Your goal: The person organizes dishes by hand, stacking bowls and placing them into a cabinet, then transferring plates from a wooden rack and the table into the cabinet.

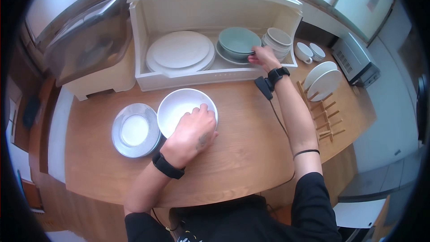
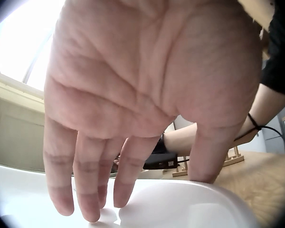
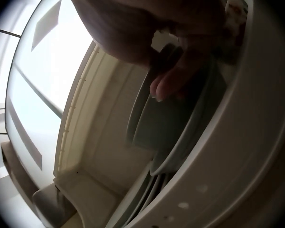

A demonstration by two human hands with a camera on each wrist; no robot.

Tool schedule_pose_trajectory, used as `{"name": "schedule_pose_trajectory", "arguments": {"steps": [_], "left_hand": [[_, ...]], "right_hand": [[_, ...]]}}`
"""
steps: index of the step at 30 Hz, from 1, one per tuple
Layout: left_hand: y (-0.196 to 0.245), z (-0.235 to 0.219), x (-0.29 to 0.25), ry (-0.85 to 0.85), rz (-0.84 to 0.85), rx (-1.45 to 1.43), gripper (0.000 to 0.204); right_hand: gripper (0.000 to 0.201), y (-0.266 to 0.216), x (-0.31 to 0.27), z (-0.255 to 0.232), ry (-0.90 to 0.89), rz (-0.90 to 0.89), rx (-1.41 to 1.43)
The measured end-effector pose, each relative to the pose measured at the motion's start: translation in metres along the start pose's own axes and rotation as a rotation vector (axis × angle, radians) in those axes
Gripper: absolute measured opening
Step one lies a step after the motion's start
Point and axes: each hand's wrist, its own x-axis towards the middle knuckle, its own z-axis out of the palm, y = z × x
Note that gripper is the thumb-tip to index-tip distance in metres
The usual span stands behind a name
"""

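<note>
fingers of right hand [image 1: 264,57] pinch green bowl [image 1: 238,40] rim inside cabinet [image 1: 148,18].

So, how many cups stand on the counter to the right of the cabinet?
2. One cup stands right beside the cabinet; the second cup stands just right of the first. More could be hidden behind the cabinet wall.

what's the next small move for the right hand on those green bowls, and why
Probably lift the green bowl slightly up and toward the cabinet's open front. The right hand already pinches its rim, the bowl sits nested on others, and the left hand rests on the white bowl.
</note>
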Motion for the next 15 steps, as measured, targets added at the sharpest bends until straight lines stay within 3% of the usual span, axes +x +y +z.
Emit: {"name": "schedule_pose_trajectory", "arguments": {"steps": [10, 15], "left_hand": [[0.002, -0.001, 0.002, -0.002, -0.004, 0.021, 0.036], [0.003, -0.004, 0.004, -0.052, -0.038, -0.004, 0.037]], "right_hand": [[0.027, -0.003, 0.002, -0.007, -0.051, -0.036, -0.329], [0.036, -0.004, -0.007, -0.008, 0.051, -0.245, -0.735]]}}
